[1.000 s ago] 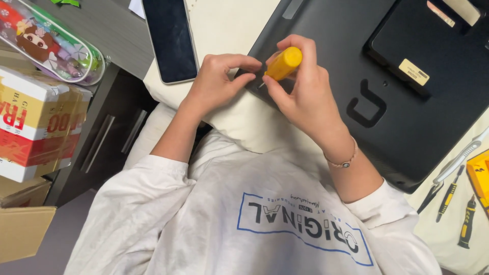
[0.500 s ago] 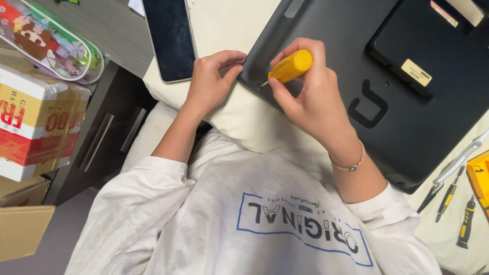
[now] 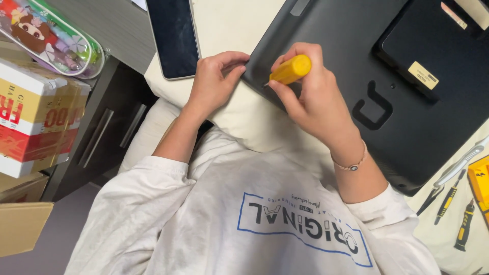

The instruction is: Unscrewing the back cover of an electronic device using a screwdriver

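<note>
Cream cushion (image 3: 239, 119) carries an upturned black laptop (image 3: 367, 66). Right hand (image 3: 310, 99) clenches a yellow screwdriver (image 3: 289, 70); left hand (image 3: 214, 81), its grip empty, steadies the edge. Best held upright, pressed firmly.

A dark, unlit rectangular tablet screen (image 3: 173, 38) lies face up at the top centre, on the cream padded surface, just left of the black plastic underside of a laptop (image 3: 356, 66).

A small rectangular gold-coloured label (image 3: 423, 75) sits on the raised panel of that underside, at upper right. A narrower pinkish label strip (image 3: 453, 15) lies near the top right edge of the same panel.

At the left stands a stack of cardboard boxes in white, yellow and red (image 3: 35, 117). Above them rests a clear plastic oval pouch with a colourful cartoon print (image 3: 51, 38). A plain brown cardboard box (image 3: 20, 226) shows at lower left.
</note>
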